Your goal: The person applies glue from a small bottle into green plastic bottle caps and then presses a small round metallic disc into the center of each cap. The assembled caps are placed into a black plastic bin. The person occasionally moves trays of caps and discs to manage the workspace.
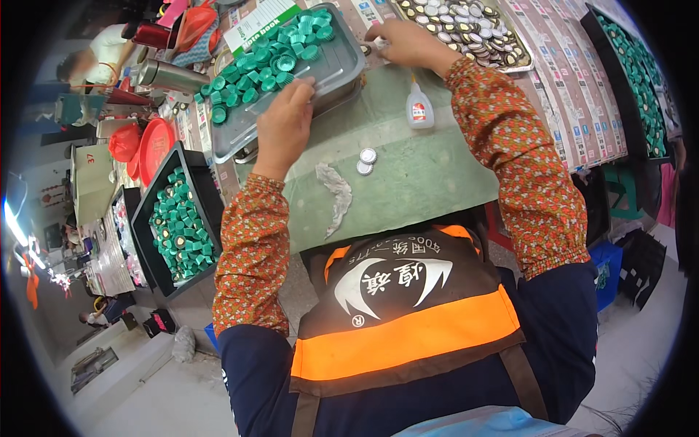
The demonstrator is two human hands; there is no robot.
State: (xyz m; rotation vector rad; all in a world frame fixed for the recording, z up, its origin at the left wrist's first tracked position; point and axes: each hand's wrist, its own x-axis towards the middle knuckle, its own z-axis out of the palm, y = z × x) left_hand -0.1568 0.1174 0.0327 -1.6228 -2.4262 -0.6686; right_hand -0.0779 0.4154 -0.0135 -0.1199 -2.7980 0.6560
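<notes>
My left hand (286, 125) is over the near edge of a grey plastic tray (336, 64), its fingers curled together; whatever they hold, if anything, is hidden. Small green fluted cups (273, 62) are heaped on that tray. Farther right, my right hand (413, 45) reaches in beside a metal tray of round discs (477, 29). Its fingers are closed, with a bit of white showing under them that I cannot make out. A small disc (365, 49) lies just by these fingertips. Below the right hand stands a white squeeze bottle (419, 108). Two white-faced discs (366, 161) lie on the green mat (408, 171).
A crumpled white strip (336, 198) lies on the mat. Black crates of green cups stand at left (198, 186) and far right (632, 80). Behind the left hand are a steel flask (171, 76), a red plastic lid (156, 151) and a notebook (251, 28). Another person (98, 62) is at far left.
</notes>
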